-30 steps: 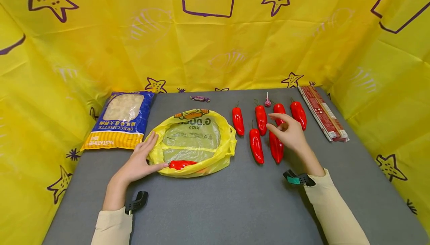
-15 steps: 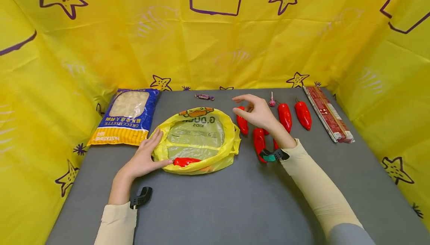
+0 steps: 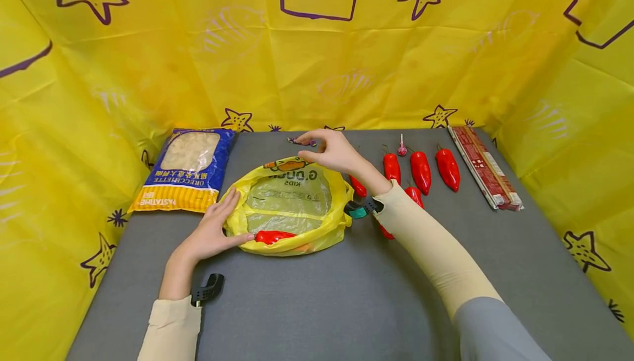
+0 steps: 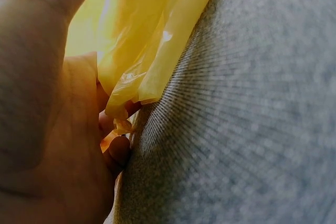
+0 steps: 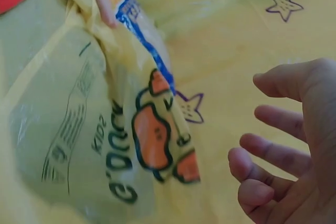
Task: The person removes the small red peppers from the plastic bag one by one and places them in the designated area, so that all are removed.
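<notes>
A yellow plastic bag (image 3: 317, 240) lies on the table with its mouth spread wide, showing a duck print. Inside its front edge is a red chili pepper (image 3: 274, 236). My left hand (image 3: 210, 237) rests on the bag's left side, fingers stretched along the rim and thumb across the front edge near the pepper. Over the bag's far edge hovers my right hand (image 3: 329, 151), fingers loosely bent and holding nothing. A purple-wrapped candy (image 3: 313, 143) lies behind the bag, partly hidden by those fingers. In the right wrist view, a gap shows between thumb and fingers.
A blue and yellow pasta bag (image 3: 183, 174) lies at the left. Several red chili peppers (image 3: 420, 172) lie right of the plastic bag, some partly covered by the right arm. Behind them is a lollipop (image 3: 402, 149). A long red packet (image 3: 482, 165) lies far right. Yellow cloth (image 3: 317, 75) surrounds the table.
My right hand has moved left from over the chili peppers, across the bag's right side, to near the candy. My left hand stays on the bag. The whole view has shifted slightly.
</notes>
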Demonstrator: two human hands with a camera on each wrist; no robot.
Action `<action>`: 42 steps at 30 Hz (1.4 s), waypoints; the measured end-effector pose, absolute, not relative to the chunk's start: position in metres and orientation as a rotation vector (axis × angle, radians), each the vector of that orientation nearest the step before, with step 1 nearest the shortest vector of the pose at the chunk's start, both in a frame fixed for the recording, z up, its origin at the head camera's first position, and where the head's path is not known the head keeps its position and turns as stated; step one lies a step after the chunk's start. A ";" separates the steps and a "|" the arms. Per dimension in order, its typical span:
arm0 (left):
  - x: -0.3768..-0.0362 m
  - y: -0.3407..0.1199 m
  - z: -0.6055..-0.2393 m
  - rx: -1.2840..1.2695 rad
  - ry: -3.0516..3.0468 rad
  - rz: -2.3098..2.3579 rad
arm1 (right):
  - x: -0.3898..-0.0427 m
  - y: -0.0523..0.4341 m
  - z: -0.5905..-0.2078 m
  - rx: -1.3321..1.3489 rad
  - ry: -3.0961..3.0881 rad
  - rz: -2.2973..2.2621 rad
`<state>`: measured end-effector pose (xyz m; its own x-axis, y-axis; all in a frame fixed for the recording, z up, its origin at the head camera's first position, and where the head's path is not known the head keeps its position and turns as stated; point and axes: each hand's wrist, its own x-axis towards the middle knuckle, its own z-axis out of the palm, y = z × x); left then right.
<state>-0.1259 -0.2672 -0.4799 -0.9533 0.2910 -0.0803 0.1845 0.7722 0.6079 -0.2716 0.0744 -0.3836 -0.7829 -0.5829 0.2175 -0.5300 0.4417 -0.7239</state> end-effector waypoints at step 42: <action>-0.127 -0.269 -0.478 0.370 2.791 0.950 | -0.243 -0.043 -0.437 -1.413 1.756 -0.547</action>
